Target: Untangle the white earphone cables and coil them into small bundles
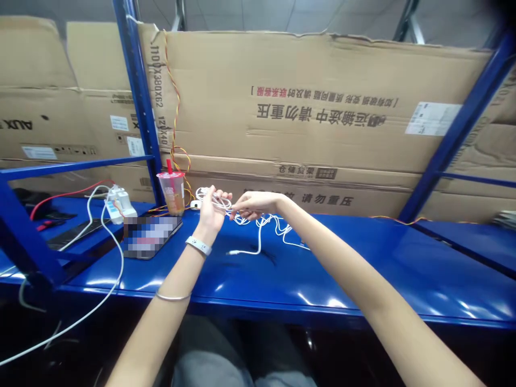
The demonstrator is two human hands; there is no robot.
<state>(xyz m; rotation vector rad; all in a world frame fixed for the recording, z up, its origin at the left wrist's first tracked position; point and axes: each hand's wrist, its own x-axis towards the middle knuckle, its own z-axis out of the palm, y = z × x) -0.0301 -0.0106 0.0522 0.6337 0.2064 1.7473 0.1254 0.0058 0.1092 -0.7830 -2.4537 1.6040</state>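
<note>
My left hand (pixel 213 210) is raised over the blue shelf (pixel 363 269) with its fingers closed round a small coil of white cable (pixel 260 236). A light band sits on that wrist. My right hand (pixel 255 205) is close beside it, pinching the same cable just to the right of the coil. The rest of the cable hangs down from both hands and lies in loose loops on the shelf, one end with a plug trailing toward me.
A plastic cup with a red straw (pixel 172 192) stands left of my hands. A phone (pixel 150 236) lies flat nearby, a white charger block (pixel 117 205) with cables behind it. Large cardboard boxes (pixel 322 118) wall the back. Blue rack posts (pixel 139 102) rise at left and right.
</note>
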